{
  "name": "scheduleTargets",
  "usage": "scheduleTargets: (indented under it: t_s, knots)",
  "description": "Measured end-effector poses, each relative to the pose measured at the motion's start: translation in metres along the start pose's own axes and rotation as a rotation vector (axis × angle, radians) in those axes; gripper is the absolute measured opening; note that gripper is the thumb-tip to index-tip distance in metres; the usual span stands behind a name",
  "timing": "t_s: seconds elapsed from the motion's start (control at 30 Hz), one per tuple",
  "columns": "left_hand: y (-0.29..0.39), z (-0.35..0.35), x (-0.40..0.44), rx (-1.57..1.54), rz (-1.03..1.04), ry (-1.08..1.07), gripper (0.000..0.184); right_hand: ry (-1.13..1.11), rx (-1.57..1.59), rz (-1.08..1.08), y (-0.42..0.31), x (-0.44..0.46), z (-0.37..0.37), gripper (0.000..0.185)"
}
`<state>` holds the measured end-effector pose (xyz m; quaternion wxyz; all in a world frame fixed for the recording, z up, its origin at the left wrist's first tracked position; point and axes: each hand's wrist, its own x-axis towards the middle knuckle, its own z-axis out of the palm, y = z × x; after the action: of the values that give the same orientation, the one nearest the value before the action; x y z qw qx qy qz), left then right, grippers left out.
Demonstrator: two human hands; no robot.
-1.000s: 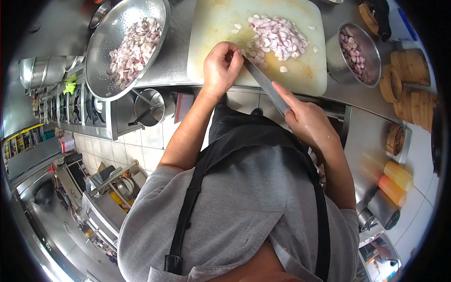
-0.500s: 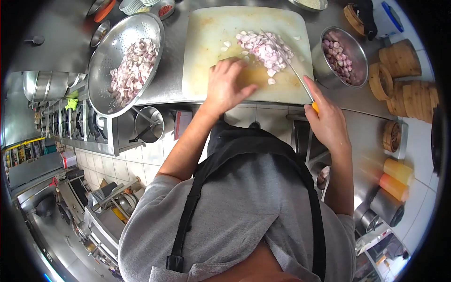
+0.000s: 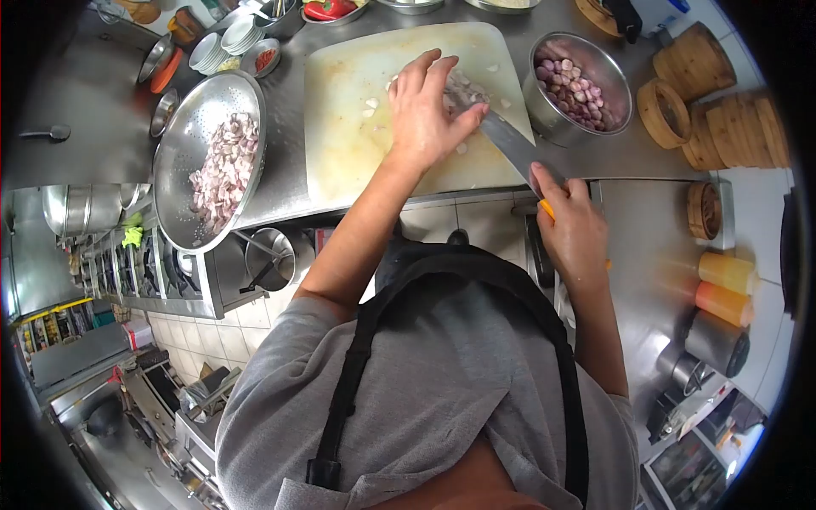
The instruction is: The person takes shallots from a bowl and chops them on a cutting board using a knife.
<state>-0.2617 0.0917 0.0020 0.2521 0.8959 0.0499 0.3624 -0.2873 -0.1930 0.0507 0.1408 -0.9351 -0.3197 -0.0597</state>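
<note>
My right hand [image 3: 573, 228] is wrapped around the yellow handle of a knife [image 3: 512, 144]. Its broad blade slants up and left over the pale cutting board [image 3: 348, 153], with the tip end beside my left hand. Fingers spread and thumb apart, my left hand [image 3: 422, 109] is over the cut shallots [image 3: 466, 88] and hides much of the pile. Its thumb is close to the blade; whether they touch I cannot tell. A few loose slices lie on the board around the pile.
To the left, a steel colander [image 3: 174, 174] holds cut shallots. Peeled whole shallots fill part of a steel pot [image 3: 544, 119] right of the board. Bamboo steamers [image 3: 663, 115] stand farther right. Small bowls [image 3: 240, 34] and a plate with red peppers [image 3: 331, 10] are at the back.
My left hand has moved from the board's front part onto the shallot pile, its fingers spreading. My right hand and the knife have shifted slightly left and toward me. The view has tilted.
</note>
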Motion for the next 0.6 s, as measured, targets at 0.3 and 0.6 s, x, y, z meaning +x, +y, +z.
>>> scheduleTargets:
  t_s: [0.3, 0.6]
  knots:
    - [-0.032, 0.018, 0.044, 0.088, -0.042, 0.077, 0.057, 0.012, 0.164, 0.162, 0.021, -0.037, -0.003, 0.06]
    - [0.07, 0.076, 0.117, -0.085, 0.366, -0.431, 0.031, -0.054, 0.229, 0.333, 0.02, -0.088, -0.006, 0.055]
